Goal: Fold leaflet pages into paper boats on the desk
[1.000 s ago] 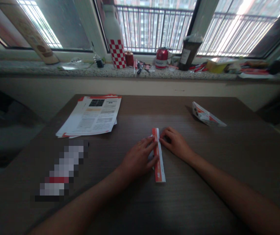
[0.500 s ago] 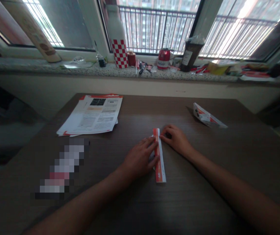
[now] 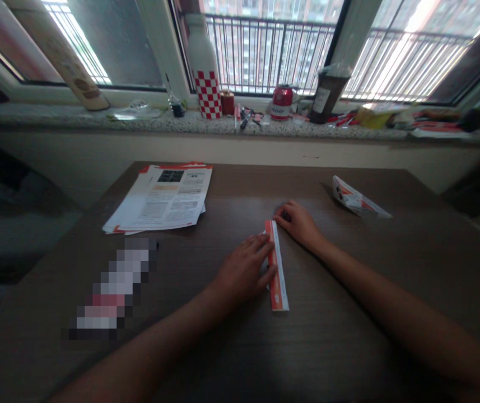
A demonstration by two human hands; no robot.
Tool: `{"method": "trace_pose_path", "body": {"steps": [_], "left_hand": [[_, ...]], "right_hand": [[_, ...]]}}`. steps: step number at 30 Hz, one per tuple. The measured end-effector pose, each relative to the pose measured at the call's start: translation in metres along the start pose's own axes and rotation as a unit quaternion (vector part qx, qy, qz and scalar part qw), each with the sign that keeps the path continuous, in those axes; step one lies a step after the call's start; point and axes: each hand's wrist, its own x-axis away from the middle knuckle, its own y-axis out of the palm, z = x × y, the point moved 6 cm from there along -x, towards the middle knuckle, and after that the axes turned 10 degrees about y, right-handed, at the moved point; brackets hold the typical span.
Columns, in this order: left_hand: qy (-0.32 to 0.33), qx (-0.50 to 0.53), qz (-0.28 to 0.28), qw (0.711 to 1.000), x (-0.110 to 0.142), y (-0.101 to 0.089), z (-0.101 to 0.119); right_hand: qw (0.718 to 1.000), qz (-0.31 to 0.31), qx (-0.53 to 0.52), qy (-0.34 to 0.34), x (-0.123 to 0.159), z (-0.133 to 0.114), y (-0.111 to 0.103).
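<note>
- Lying flat near the middle of the dark brown wood-grain worktop [image 3: 231,358]: a long, narrow, folded orange-and-white printed paper strip [image 3: 279,263].
- Resting left hand [image 3: 243,268] on it from the left, palm down, fingers spread, not wrapped around anything.
- Curling right hand [image 3: 298,224] by the strip's far end; can't tell if pinching the corner or just beside it.
- Probably very light, stiffer along the folds, easy to slide or crease; best taken by both ends or pinned along the long edge.
- Can't see part of the left edge under the fingers, nor whether the pale paper there belongs to the strip.
- Farther out, seeing a loose stack of white printed sheets [image 3: 168,196] far left, a folded white-and-orange paper piece [image 3: 353,197] far right.
- Can't identify the pixelated oblong item [image 3: 113,285] at left.
</note>
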Motion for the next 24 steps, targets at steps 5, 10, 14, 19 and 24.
{"method": "trace_pose_path", "body": {"steps": [5,10,14,19,24], "left_hand": [[0.016,-0.008,0.006,1.0,-0.001,0.001,-0.001],[0.021,-0.015,0.001,1.0,-0.002,0.002,-0.003],[0.022,-0.015,0.004,1.0,-0.001,0.002,-0.003],[0.017,-0.019,0.002,1.0,0.0,0.002,-0.004],[0.018,-0.025,-0.006,1.0,0.0,0.001,-0.005]], "right_hand": [[1.0,0.003,-0.013,-0.003,0.018,-0.008,-0.007],[0.998,-0.047,-0.024,-0.025,0.051,-0.023,-0.008],[0.997,-0.06,-0.042,-0.023,0.062,-0.023,-0.01],[0.996,-0.072,-0.056,-0.019,0.059,-0.019,-0.009],[0.998,-0.052,-0.044,0.0,0.055,-0.017,-0.007]]}}
